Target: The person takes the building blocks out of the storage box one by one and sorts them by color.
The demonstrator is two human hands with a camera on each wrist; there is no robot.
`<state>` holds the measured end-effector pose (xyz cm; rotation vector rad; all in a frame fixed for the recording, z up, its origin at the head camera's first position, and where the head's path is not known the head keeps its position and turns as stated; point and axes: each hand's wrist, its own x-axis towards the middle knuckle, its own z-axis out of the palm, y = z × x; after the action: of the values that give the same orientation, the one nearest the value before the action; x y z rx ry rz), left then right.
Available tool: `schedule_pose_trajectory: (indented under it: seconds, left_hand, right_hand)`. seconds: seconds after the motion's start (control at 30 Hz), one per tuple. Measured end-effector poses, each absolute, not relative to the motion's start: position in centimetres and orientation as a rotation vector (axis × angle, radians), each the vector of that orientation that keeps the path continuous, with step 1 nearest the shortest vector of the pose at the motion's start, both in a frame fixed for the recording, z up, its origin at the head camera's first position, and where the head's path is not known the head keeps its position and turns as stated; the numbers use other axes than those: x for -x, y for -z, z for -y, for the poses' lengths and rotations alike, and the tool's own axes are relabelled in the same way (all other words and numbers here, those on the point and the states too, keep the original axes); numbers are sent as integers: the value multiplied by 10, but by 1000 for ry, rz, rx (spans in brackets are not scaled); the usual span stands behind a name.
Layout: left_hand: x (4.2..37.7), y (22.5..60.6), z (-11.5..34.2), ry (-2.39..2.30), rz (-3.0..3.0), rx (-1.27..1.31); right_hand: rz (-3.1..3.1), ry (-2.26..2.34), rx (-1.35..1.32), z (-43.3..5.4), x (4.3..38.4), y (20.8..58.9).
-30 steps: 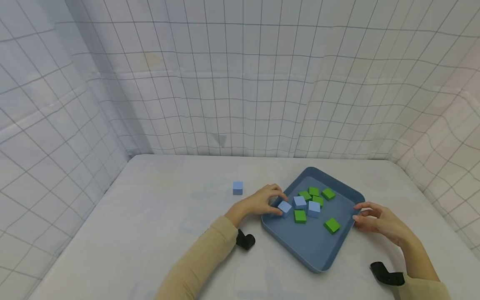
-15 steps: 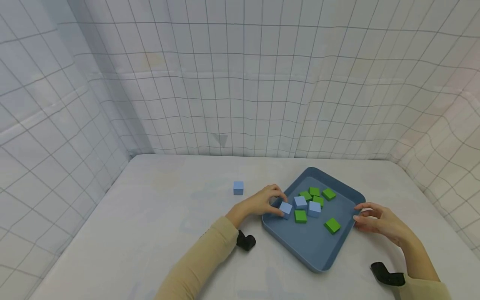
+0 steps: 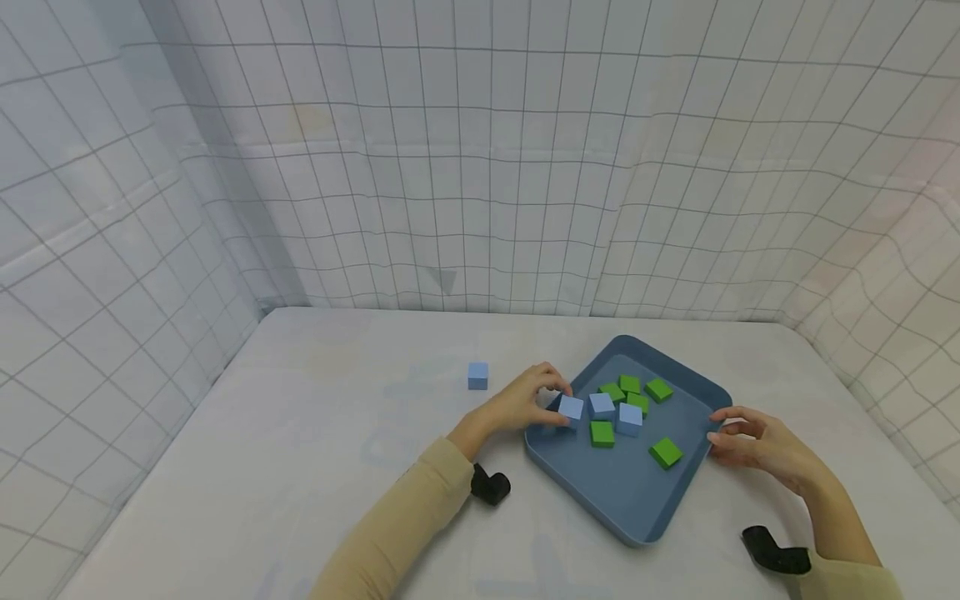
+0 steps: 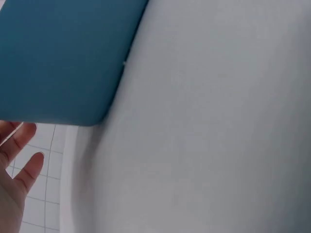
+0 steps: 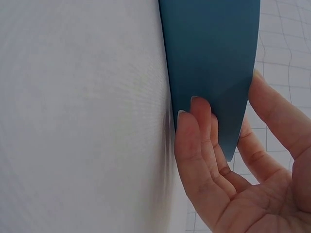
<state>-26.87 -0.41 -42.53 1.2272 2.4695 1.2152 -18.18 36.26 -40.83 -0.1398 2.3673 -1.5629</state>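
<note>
My left hand (image 3: pixel 522 400) reaches over the left corner of the blue tray (image 3: pixel 581 490), pinching a light-blue cube (image 3: pixel 571 410) between thumb and fingers. The left wrist view shows only part of this hand (image 4: pixel 19 165) beside the tray's outer wall (image 4: pixel 58 68); the cube is hidden there. At the tray's right side, my right hand (image 3: pixel 761 444) holds the edge. Its curled fingers (image 5: pixel 188 141) rest on the outer wall (image 5: pixel 209 53), with one fingertip up at the rim. Two more light-blue cubes (image 3: pixel 602 407) and several green blocks (image 3: pixel 602 434) lie inside the tray.
A single light-blue cube (image 3: pixel 477 376) sits on the white table (image 3: pixel 337 433) left of the tray. Grid-patterned white sheets (image 3: pixel 480 167) stand behind the table and at both sides. A black wrist-worn piece (image 3: pixel 491 485) sticks out beneath the left forearm.
The pinched cube has turned and risen slightly, and my left hand has shifted a little upward with it. My right hand and the tray stay in place.
</note>
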Motion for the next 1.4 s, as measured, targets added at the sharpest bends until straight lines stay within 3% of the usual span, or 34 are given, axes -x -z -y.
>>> schedule_pose_trajectory:
  seconds: [0.47,1.03,1.4]
  left_hand:
    - [270,409,18,-1400,-2492,-1170]
    - [270,392,73,-1516,-2639,-1015]
    - [280,412,113,-1570,-2711,-935]
  right_hand:
    - [-2349,1584,126,-363,182,409]
    - [-2346,1584,113,-364,184,410]
    - [-2369,1566,104,-364,184,412]
